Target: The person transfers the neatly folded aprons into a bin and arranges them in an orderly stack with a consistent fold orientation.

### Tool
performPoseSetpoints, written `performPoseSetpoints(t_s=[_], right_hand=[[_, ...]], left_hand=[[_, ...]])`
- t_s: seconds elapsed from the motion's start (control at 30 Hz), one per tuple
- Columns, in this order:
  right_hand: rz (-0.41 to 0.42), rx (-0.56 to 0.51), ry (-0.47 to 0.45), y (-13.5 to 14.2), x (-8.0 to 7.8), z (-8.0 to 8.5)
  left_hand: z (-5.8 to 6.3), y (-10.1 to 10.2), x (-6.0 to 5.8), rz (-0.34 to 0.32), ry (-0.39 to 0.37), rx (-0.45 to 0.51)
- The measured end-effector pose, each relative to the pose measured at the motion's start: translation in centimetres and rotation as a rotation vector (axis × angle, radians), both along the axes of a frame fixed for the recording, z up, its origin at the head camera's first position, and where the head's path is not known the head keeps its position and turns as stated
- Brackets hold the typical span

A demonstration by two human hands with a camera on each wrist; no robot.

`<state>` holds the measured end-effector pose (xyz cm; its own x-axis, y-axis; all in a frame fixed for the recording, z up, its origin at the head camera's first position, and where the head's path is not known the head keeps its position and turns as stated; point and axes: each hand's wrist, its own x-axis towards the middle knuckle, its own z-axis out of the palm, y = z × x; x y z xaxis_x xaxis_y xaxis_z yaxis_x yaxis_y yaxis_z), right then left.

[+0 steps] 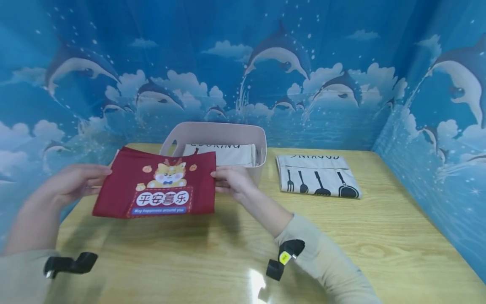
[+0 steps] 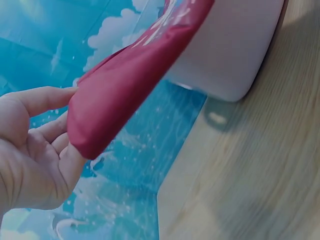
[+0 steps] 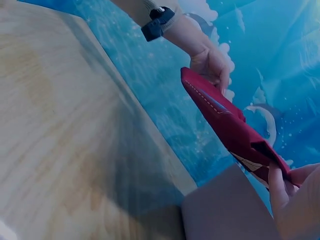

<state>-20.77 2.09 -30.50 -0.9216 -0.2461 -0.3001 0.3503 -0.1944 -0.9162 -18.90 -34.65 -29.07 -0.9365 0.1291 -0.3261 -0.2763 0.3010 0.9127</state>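
A folded red printed cloth (image 1: 125,181), with a cartoon animal and white lettering on its front, hangs above the table between both hands. My left hand (image 1: 77,181) pinches its left edge; in the left wrist view, the thumb lies on one face of the red cloth (image 2: 120,90) and fingers go behind it. At the opposite edge, my right hand (image 1: 235,179) grips it between thumb and fingers. Behind the cloth stands a pale plastic basket (image 1: 212,131), partly hidden by it. Inside lies a folded white cloth (image 1: 228,154) with black lettering.
Right of the basket, another folded white cloth (image 1: 315,175), printed with black kitchen utensils, lies flat on the wooden table (image 1: 341,236). A blue dolphin-print curtain (image 1: 212,93) surrounds the back and sides. Each forearm wears a black strapped device (image 1: 290,253).
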Motion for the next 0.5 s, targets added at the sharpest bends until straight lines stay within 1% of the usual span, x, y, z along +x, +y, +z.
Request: performPoseSetpoints(t_s=[0.2,0.37,0.43,0.5], right_hand=[[-0.091,0.016,0.009,0.8,-1.2,0.4],[-0.149,0.047,0.013,1.4,-1.9,0.3],[-0.163,0.058,0.011,1.8,-2.2,0.3],[-0.174,0.07,0.014,2.1,-2.5,0.3]], left_hand=[[0.5,1.8,-0.9,0.038,0.017,0.056],[0.6,3.3,-1.6,0.084,-0.001,0.111],[0.6,3.7,-1.9,0.082,-0.01,0.114],[0.7,4.2,-2.0,0.064,-0.01,0.102]])
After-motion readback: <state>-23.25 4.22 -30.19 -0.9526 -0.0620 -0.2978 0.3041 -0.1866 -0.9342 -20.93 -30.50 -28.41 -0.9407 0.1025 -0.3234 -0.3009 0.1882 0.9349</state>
